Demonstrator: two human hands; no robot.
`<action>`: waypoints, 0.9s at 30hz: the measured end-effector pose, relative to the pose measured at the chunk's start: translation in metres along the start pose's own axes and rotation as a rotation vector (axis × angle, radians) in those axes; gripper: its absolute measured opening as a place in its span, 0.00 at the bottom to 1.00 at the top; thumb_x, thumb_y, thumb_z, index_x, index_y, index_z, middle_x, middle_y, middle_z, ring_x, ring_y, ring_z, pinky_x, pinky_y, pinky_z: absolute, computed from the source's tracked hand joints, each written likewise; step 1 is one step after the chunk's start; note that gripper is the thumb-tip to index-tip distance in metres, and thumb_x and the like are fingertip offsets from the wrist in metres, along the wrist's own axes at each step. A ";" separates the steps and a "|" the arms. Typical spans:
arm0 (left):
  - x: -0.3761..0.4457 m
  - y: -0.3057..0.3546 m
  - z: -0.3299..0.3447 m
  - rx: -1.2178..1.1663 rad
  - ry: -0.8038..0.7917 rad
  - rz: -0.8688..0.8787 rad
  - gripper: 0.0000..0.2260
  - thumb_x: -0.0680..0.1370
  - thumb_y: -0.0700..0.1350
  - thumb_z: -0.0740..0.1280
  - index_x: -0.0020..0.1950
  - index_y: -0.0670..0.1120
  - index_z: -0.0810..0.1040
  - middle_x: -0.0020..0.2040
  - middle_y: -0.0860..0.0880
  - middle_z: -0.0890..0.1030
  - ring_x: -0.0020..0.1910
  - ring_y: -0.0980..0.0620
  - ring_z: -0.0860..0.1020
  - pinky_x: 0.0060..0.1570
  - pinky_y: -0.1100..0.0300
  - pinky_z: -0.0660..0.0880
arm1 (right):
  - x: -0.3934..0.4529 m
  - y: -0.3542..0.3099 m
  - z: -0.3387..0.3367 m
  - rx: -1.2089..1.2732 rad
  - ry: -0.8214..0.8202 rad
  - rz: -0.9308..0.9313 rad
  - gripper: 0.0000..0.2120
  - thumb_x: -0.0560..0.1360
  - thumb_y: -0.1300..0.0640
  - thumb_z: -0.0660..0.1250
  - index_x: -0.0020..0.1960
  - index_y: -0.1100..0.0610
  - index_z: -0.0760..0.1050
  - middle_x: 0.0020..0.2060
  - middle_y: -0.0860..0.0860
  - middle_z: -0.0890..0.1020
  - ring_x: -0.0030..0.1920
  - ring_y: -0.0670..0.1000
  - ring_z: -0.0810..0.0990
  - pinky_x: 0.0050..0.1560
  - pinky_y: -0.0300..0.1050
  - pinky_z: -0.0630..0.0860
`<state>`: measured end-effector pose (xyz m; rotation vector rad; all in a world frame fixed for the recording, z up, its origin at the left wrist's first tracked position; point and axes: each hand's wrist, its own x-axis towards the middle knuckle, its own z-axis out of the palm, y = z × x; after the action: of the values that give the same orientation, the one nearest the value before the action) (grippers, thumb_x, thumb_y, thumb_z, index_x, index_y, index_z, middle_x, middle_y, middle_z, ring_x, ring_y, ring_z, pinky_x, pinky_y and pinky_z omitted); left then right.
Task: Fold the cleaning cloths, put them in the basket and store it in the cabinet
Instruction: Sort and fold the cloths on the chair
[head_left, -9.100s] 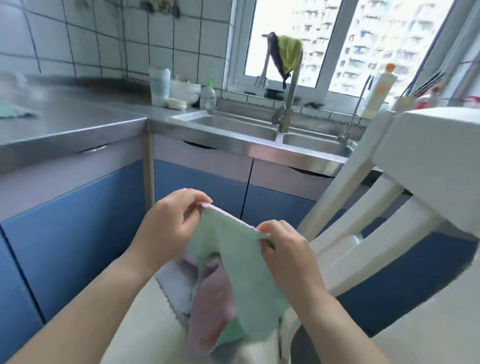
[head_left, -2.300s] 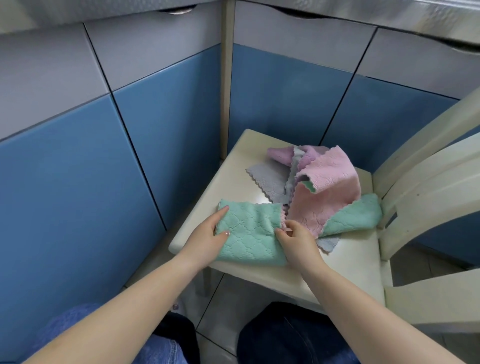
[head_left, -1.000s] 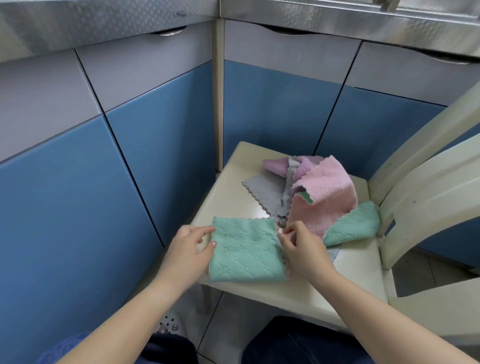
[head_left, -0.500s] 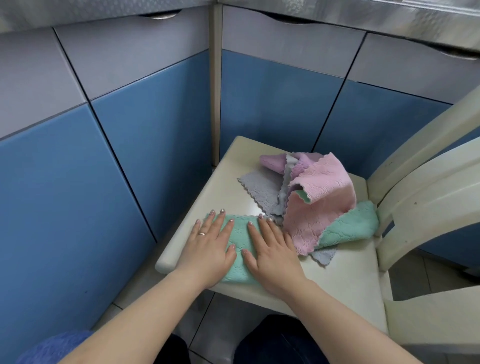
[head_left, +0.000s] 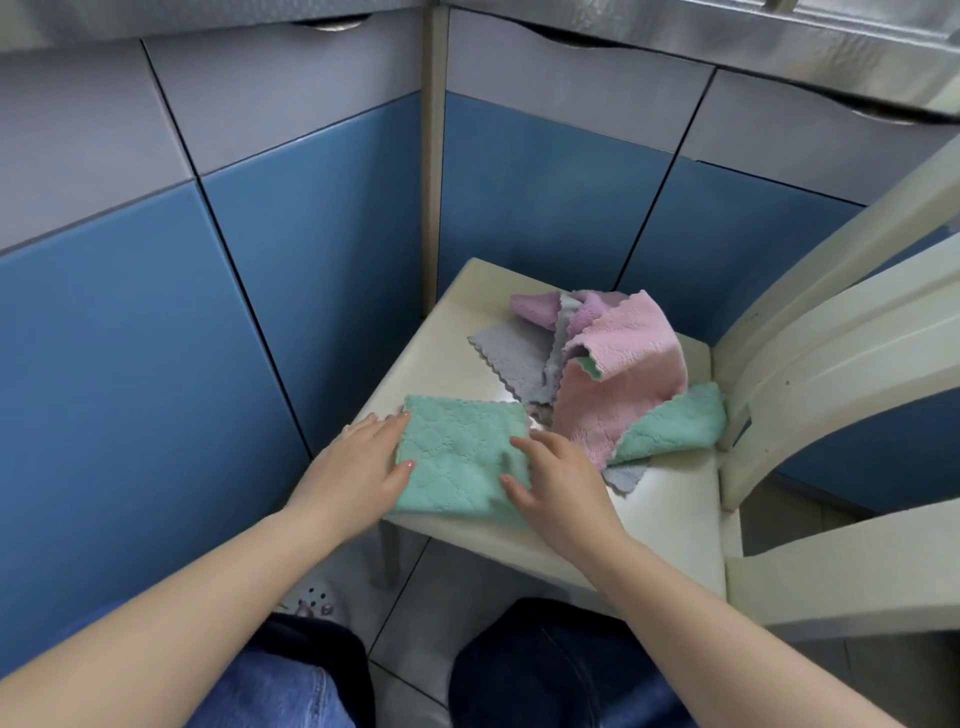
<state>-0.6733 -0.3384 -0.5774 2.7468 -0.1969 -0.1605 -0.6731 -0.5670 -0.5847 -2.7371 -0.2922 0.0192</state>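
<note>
Starting over at 9 o'clock, it was just blue cabinet doors (head_left: 130, 332) with grey drawer fronts above them, meeting in a corner post around 12. Down at 7 you could see a denim-covered knee (head_left: 270, 686) and a bit of a perforated shoe on the tiled floor (head_left: 415, 613).

Moving in, the left hand (head_left: 358, 467) lay on the left edge of the folded green cloth (head_left: 460, 457), fingers (head_left: 387, 423) stretched out pretty much straight, thumb resting on top of the fabric. So relaxed and flat, not gripping anything. The cloth itself sat on the near left corner of the cream chair seat (head_left: 670, 499), folded into a neat square with the quilted pattern up, its near edge right at the seat's front edge.

The right hand (head_left: 563, 480) was on the cloth's right edge, roughly dead centre of the view. Fingers looked loosely extended along the side of the cloth, thumb on top; couldn't honestly tell if the fingertips were tucked under the edge or just lying against it.

Toward 2 o'clock from that was the messy pile: a grey cloth (head_left: 514, 358) lying flat, a pink cloth (head_left: 618, 374) draped over it, a purple-pink one (head_left: 535, 306) poking out behind, and another green cloth (head_left: 675, 426) sticking out at the right, just beside the chair back (head_left: 841, 332) at 3 o'clock.
</note>
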 end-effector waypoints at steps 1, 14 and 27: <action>-0.005 -0.001 0.000 -0.011 0.003 0.018 0.25 0.81 0.51 0.56 0.77 0.49 0.54 0.76 0.50 0.59 0.76 0.52 0.55 0.73 0.59 0.51 | -0.006 0.002 0.002 -0.007 0.019 -0.014 0.23 0.76 0.46 0.63 0.69 0.52 0.69 0.65 0.52 0.72 0.66 0.54 0.69 0.66 0.48 0.65; 0.008 0.015 -0.011 -1.086 0.009 -0.533 0.18 0.76 0.37 0.67 0.63 0.51 0.75 0.65 0.44 0.74 0.58 0.46 0.78 0.52 0.52 0.78 | 0.003 -0.026 -0.016 1.059 -0.157 0.626 0.11 0.74 0.64 0.67 0.56 0.56 0.78 0.52 0.54 0.77 0.33 0.45 0.74 0.31 0.38 0.70; -0.068 -0.003 -0.144 -1.236 0.310 -0.289 0.13 0.77 0.33 0.64 0.57 0.48 0.77 0.57 0.49 0.79 0.49 0.54 0.80 0.41 0.63 0.77 | 0.014 -0.143 -0.112 1.181 -0.282 0.269 0.09 0.76 0.67 0.65 0.53 0.56 0.78 0.52 0.54 0.81 0.44 0.50 0.82 0.34 0.41 0.77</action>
<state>-0.7198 -0.2725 -0.4398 1.5152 0.3013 0.0658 -0.6819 -0.4773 -0.4262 -1.5662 0.0373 0.4856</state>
